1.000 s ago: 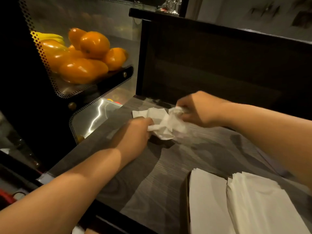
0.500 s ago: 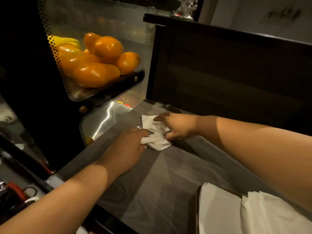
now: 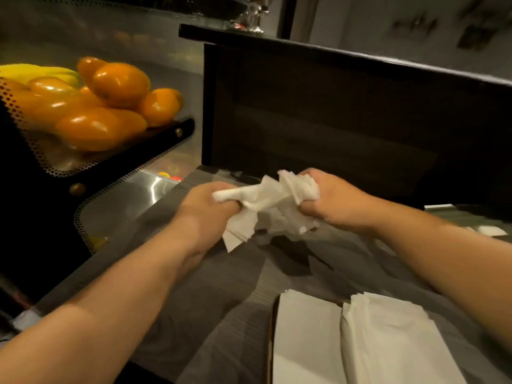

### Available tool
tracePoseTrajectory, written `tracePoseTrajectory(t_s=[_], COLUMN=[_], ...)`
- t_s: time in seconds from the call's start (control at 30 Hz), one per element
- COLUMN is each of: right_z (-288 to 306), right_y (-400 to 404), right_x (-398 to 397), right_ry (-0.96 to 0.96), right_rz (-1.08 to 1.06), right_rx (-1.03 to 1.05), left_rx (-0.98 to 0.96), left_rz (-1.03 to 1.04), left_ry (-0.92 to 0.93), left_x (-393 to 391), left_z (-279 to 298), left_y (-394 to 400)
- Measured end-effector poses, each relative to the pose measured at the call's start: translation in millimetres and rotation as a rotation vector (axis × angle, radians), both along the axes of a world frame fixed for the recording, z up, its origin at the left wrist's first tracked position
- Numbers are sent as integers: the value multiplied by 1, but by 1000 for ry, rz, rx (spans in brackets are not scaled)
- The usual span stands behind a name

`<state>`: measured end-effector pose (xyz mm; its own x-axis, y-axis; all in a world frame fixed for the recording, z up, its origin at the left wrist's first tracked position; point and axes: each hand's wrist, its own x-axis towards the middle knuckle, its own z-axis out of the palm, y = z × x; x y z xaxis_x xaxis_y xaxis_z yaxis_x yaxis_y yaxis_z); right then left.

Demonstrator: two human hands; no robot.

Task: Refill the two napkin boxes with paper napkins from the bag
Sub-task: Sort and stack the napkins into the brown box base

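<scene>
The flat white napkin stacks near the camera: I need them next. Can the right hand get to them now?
Probably not at once: the right hand and left hand both grip the crumpled white napkin wad. The counter path to the flat white napkin stacks looks free.

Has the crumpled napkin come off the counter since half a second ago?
Yes. The crumpled napkin lay flat on the grey counter; now both hands grip it, lifted above its shadow.

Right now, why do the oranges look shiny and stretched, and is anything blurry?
Head view: the oranges carry bright glare spots and bulge from wide-angle distortion; the wall top right is smeared by motion blur; the crumpled napkins cast a dark shadow on the counter.
</scene>
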<state>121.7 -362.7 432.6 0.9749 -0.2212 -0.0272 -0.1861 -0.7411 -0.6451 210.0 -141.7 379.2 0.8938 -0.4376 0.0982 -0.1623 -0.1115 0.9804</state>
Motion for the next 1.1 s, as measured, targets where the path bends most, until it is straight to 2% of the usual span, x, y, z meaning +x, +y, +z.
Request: tracePoseTrajectory(t_s=[0.13, 0.2, 0.27, 0.33, 0.53, 0.6, 0.7, 0.83, 1.1], right_z=[13, 10, 0, -16, -59, -66, -68, -70, -69], right_y=[-24, -29, -30, -32, -38, -39, -39, -42, -46], right_x=[-49, -70, -85, -93, -87, -82, -79, -78, -75], right_ry=[-129, -214, -272, -284, -244, -253, -227, -267, -524], right_rz=[-228, -328, -339, -331, -435, -424, -339, -361, -560], right_rx=[559, 829, 1067, 1185, 1111, 1088, 1042, 1057, 917], left_rx=[-360, -411, -420, -399, -422, -467, -448, -426, -582], left_rz=[-4, -53, -106, -147, -358, -402, -465, -402, -233], left_ry=[317, 436, 564, 667, 719, 758, 723, 677, 704], left_x=[-6, -12, -21, -34, -59, -58, -57, -53, -43], left_z=[14, 10, 2, -7, -20, -18, -19, -26, -29], left_y=[-41, -69, -95, -113, -132, -131, -135, -141, -139])
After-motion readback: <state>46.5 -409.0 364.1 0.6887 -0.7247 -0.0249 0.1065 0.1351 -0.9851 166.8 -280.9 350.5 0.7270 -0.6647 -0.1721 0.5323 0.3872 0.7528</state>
